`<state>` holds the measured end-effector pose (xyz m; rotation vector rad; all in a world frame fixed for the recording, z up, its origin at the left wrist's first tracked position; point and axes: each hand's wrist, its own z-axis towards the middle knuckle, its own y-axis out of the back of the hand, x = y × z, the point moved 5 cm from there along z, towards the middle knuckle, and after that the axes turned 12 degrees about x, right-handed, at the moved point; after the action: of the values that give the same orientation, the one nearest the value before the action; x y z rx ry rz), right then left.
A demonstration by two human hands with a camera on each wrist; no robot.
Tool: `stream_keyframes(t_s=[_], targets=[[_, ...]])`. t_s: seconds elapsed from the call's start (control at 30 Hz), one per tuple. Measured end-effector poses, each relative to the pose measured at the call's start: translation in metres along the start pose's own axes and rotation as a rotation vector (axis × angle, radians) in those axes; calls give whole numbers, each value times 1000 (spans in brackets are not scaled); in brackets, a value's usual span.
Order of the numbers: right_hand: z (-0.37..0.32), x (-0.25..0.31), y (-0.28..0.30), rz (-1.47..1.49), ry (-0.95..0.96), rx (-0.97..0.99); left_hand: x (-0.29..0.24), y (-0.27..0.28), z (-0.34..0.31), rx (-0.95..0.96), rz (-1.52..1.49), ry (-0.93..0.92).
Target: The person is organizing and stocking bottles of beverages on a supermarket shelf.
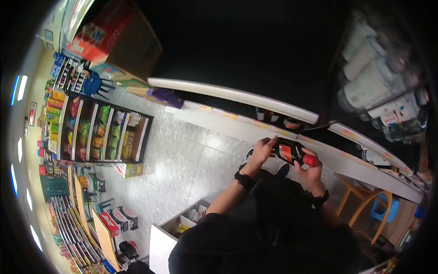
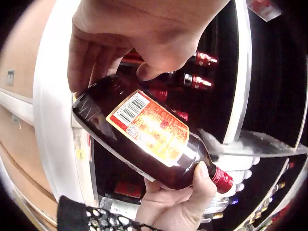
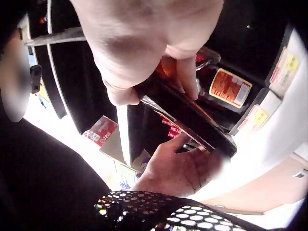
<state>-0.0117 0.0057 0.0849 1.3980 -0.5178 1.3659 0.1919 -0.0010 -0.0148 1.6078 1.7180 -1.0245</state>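
A dark bottle [image 1: 286, 152] with a red cap [image 1: 310, 160] lies tilted between both hands, in front of the body. My right hand [image 1: 312, 173] grips it at the shoulder by the neck, thumb against the glass. At the base is my left hand [image 1: 261, 153], its fingers loosely extended beside the bottle's bottom end. The left wrist view shows an orange-red label [image 2: 149, 127] with a barcode facing up. Seen from the right wrist, the left palm [image 3: 175, 166] sits close under the base, fingers relaxed.
Similar red-capped bottles [image 2: 199, 81] lie in the dark shelf behind. Price tags line the shelf edge [image 1: 232, 116]. Clear bottles [image 1: 397, 114] fill the right shelf. A wooden chair [image 1: 365, 205] stands at right, an open white bin [image 1: 166, 237] at lower left, snack racks [image 1: 102, 130] farther off.
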Motion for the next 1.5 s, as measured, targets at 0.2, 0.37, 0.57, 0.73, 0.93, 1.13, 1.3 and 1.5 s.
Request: stream_keyframes(t_s=[0.2,0.37,0.57,0.73,0.93,1.13,1.3,1.5], targets=[[77,47,-69,-146,180,133,-9,82,5,-107,-28,-239],[133,64,-103,-234,217,288,-85,115,-19,-283,535,-654],[168,55,-125,-212,103,367,-90,137,3,-252,724,-705],[179,45,-138,-242,71,402,-90,145,10,-237,746,-688],[194,46,-139,-310,41,389,-83,147,21,-243,749,-645],[200,35,-148,-283,-163,575,-74,147,28,-278,785,-653],[200,34,-154,-308,-94,579,-66,148,30,-312,811,-654],[199,19,-146,-343,-154,472,-72,147,35,-305,901,-628]])
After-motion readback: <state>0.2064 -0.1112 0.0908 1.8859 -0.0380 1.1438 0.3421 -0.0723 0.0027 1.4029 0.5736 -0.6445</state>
